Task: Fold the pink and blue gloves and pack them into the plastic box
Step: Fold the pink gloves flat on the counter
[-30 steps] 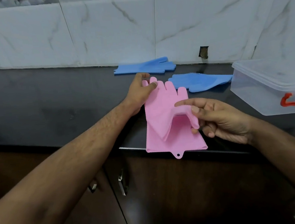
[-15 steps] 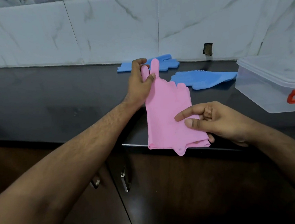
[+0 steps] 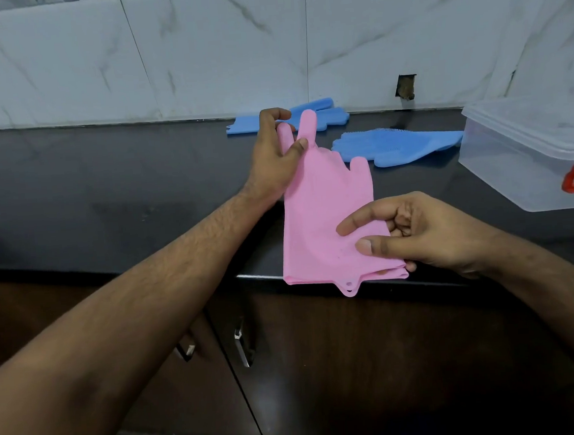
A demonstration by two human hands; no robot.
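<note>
Pink gloves (image 3: pixel 326 214), stacked, centre frame at the table (image 3: pixel 104 183) front edge. Left hand (image 3: pixel 275 156) fingers pinch the glove fingertips; right hand (image 3: pixel 413 231) fingers pinch the cuff corner, likely stretching the pair flat before folding. Blue gloves (image 3: pixel 396 145) wait upper centre near the wall, one behind the left hand. Plastic box (image 3: pixel 528 153), right edge, lid on, nothing packed yet.

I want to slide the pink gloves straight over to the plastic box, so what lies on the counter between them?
In the head view, bare dark counter separates the pink gloves from the plastic box; the nearer blue glove lies just behind that stretch.
</note>
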